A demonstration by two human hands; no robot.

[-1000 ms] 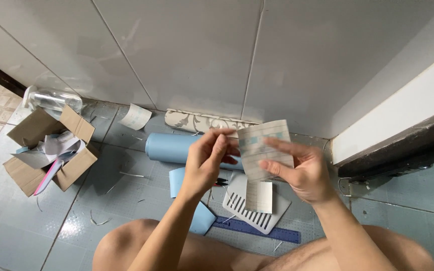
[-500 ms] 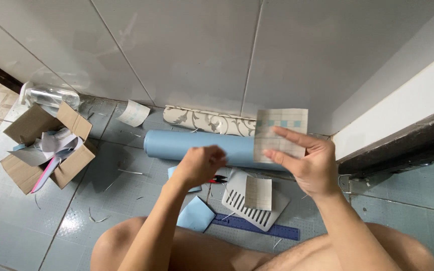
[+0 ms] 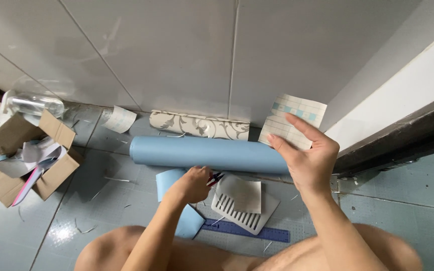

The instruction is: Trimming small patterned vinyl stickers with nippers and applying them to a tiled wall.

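My right hand [image 3: 307,158] holds up a squared sheet of backing paper [image 3: 292,120] with a printed grid, lifted in front of the wall. My left hand [image 3: 192,184] is down on the floor, fingers closing on small scissors with red and black handles [image 3: 215,177]. Beside them lies a white slotted vent cover [image 3: 244,211] with a pale paper piece [image 3: 240,193] on it. A blue roll of film [image 3: 209,153] lies across the floor behind my left hand. A loose blue sheet [image 3: 174,200] runs under my left forearm.
A patterned grey-and-white roll [image 3: 199,124] lies against the tiled wall. An open cardboard box [image 3: 31,155] with paper scraps stands at the left, a clear bottle [image 3: 28,104] behind it. A blue ruler [image 3: 247,231] lies by my knees. Paper strips litter the floor; a dark threshold runs at right.
My left hand let go of the sheet and dropped to the scissors on the floor. My right hand raised the sheet higher and to the right.
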